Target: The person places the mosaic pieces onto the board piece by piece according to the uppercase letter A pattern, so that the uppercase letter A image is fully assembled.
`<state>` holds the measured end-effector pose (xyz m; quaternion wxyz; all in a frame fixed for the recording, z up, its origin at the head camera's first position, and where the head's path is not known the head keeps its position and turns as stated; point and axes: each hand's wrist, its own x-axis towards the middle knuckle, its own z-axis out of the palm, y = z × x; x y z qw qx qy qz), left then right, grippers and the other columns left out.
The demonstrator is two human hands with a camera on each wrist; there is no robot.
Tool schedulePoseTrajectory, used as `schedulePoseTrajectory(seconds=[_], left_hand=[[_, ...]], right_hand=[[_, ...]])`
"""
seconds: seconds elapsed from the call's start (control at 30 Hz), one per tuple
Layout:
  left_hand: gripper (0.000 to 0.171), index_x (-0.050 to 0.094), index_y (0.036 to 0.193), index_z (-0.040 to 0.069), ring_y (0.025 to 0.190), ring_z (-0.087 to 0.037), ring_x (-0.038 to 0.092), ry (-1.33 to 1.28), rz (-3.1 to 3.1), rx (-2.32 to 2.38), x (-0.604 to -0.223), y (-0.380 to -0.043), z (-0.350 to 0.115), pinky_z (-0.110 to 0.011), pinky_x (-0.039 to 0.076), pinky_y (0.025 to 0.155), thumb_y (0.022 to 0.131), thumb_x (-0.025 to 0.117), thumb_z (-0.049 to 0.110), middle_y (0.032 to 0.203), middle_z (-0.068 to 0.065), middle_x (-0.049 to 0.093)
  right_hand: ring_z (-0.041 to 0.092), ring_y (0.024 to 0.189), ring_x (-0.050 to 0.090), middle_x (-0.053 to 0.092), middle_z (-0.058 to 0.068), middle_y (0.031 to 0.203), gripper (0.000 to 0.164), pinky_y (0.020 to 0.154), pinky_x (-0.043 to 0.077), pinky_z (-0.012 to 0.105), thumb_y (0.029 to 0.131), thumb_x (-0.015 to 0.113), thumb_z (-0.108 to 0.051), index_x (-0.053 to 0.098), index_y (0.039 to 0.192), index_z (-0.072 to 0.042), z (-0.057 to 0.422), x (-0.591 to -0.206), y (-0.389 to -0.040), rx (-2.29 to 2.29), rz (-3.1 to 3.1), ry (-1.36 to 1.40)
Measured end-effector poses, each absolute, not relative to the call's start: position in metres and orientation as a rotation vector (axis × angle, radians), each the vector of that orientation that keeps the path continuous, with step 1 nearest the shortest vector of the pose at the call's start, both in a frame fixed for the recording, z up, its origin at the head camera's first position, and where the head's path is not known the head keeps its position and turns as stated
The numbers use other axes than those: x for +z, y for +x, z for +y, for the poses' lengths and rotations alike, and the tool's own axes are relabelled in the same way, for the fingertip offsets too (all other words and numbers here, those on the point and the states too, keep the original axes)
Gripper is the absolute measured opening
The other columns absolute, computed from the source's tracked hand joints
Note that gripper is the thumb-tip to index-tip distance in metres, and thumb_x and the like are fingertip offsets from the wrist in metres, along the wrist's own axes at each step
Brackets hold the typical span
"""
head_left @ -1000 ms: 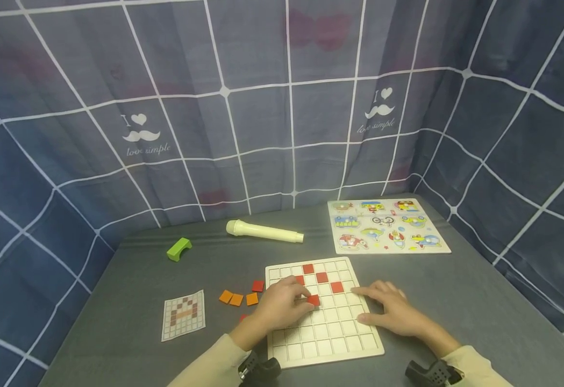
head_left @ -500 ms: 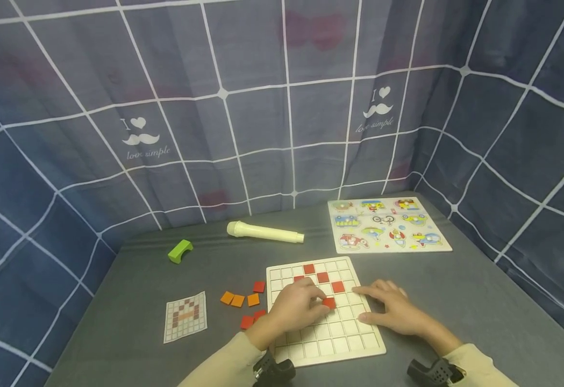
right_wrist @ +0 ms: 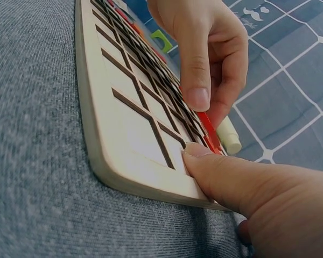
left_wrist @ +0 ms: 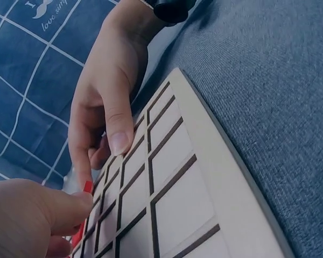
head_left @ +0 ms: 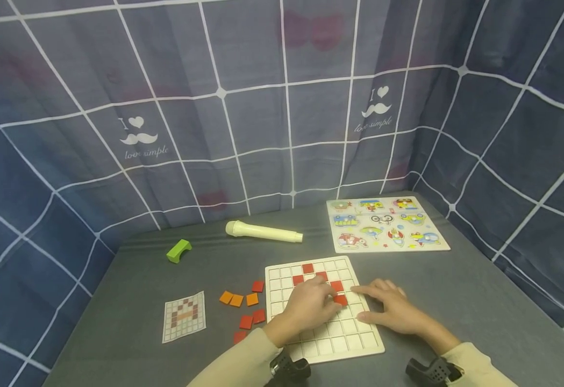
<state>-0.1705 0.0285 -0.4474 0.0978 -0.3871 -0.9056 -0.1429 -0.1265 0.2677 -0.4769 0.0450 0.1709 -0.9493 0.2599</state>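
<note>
A pale wooden grid board (head_left: 344, 344) lies flat on the grey cloth, with several red square tiles (head_left: 308, 267) set in its far cells. My left hand (head_left: 311, 306) is over the board's middle and pinches a red tile (head_left: 341, 300) between thumb and fingers, just below another red tile (head_left: 336, 286). In the left wrist view the held tile's corner (left_wrist: 88, 186) shows past the fingertip. On the board's right edge rests my right hand (head_left: 392, 310), its index finger stretched out and its thumb (right_wrist: 202, 153) pressing the top of the frame.
Left of the board lie loose red tiles (head_left: 245, 322) and orange tiles (head_left: 236, 300), then a paper pattern card (head_left: 184, 317). Behind are a green arch block (head_left: 178, 251), a cream toy microphone (head_left: 264, 232) and a vehicle peg puzzle (head_left: 388, 224). A checked curtain (head_left: 252, 123) surrounds the table.
Holding the red tile, my left hand has slid rightward across the board, from the middle cells to near the right side. Loose red tiles it covered now show. The right hand stays put.
</note>
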Motion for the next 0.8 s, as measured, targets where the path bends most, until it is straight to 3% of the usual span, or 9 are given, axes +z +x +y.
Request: schedulePoseTrajectory(seconds=[0.23, 0.5, 0.8], left_hand=[[0.021, 0.076, 0.091, 0.020, 0.070, 0.000, 0.052, -1.120, -2.677, -0.355, -0.4501, -0.1714, 0.0287, -0.013, 0.037, 0.059, 0.085, 0.073, 0.040, 0.084, 0.011, 0.061], [0.019, 0.076, 0.089, 0.020, 0.066, 0.001, 0.044, -1.113, -2.677, -0.374, -0.4510, -0.1727, 0.0312, -0.011, 0.031, 0.056, 0.084, 0.074, 0.038, 0.079, 0.011, 0.057], [0.019, 0.076, 0.092, 0.021, 0.067, 0.000, 0.049, -1.125, -2.684, -0.351, -0.4496, -0.1735, 0.0294, -0.012, 0.035, 0.058, 0.085, 0.074, 0.039, 0.083, 0.010, 0.060]], right_hand=[[0.007, 0.098, 0.041, 0.051, -0.013, 0.102, 0.054, 0.081, 0.030, 0.033, 0.083, 0.072, -0.053, 0.062, 0.131, -0.029, 0.2675, -0.4763, -0.1262, 0.783, -2.890, 0.531], [0.006, 0.098, 0.042, 0.053, -0.012, 0.103, 0.054, 0.081, 0.030, 0.033, 0.083, 0.072, -0.051, 0.062, 0.131, -0.029, 0.2668, -0.4763, -0.1266, 0.782, -2.878, 0.545], [0.008, 0.099, 0.043, 0.053, -0.011, 0.104, 0.054, 0.082, 0.030, 0.034, 0.083, 0.073, -0.050, 0.062, 0.131, -0.027, 0.2660, -0.4760, -0.1259, 0.792, -2.872, 0.543]])
